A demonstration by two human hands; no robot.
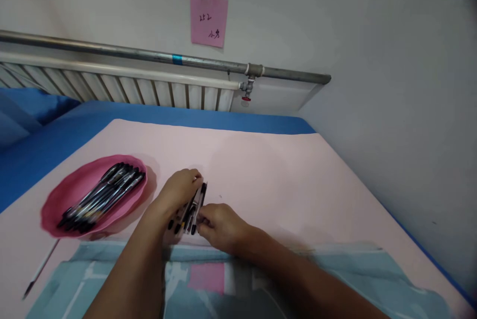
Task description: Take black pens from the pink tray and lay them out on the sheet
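Several black-capped clear pens (189,215) lie in a loose bundle on the pink table cover, between my two hands. My left hand (182,187) curls over their far end from the left, fingers closed around them. From the right, my right hand (222,224) is closed with thumb and fingers pinched at the rightmost pen, near its lower end. My fingertips are partly hidden. To the left, a pink scalloped oval bowl (55,197) holds a pile of similar pens (106,195).
A single thin white pen-like stick (41,267) lies below the bowl. A light blue patterned cloth (335,269) covers the near edge. Behind the pink table cover (268,170) stand a white radiator (179,93) and a metal pipe (130,53); a wall rises on the right.
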